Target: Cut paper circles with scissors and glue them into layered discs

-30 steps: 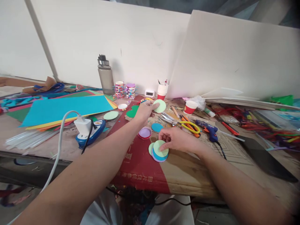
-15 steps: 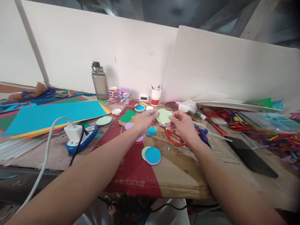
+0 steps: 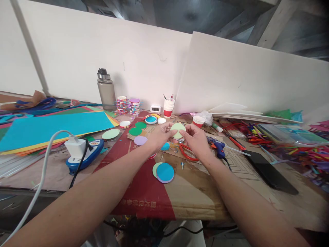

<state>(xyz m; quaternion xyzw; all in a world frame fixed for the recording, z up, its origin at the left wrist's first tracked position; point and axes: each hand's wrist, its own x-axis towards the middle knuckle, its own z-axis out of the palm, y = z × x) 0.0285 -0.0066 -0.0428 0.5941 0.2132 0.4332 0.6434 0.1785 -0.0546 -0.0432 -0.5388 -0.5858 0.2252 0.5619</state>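
The left hand (image 3: 162, 135) and the right hand (image 3: 197, 138) are up over the table (image 3: 56, 178), close together. Each one pinches an edge of a pale green circle (image 3: 178, 129) with its thumb and fingers, so the circle sits between them. It may be more than one circle lying together; the fingers hide too much to say.

Below the hands is a flat piece of cardboard (image 3: 200, 199), red on the left and brown on the right. A small pile of circles (image 3: 165, 172) lies on it, with a blue one on top and pale green and purple poking out. Near the left hand are a purple circle (image 3: 140, 140) and some green circles (image 3: 137, 129). A red handle (image 3: 180, 149) shows by the right hand.

Farther out, the table is very full. On the left are big sheets of coloured paper (image 3: 56, 125), blue on top, and a blue plug block (image 3: 95, 152) with a white plug (image 3: 74, 149) in it. On the right are a blue glue gun (image 3: 219, 150), a flat black thing (image 3: 269, 173) and a clear box (image 3: 290, 133) by lots of bright strips (image 3: 312, 157).

At the back stand a grey bottle (image 3: 106, 92), two little towers of rings (image 3: 122, 105), a small white clock (image 3: 155, 108) and a stack of cups (image 3: 168, 109). Behind them are tall white boards (image 3: 102, 48). Above the boards the room is dark and grey, with thick beams (image 3: 279, 25).
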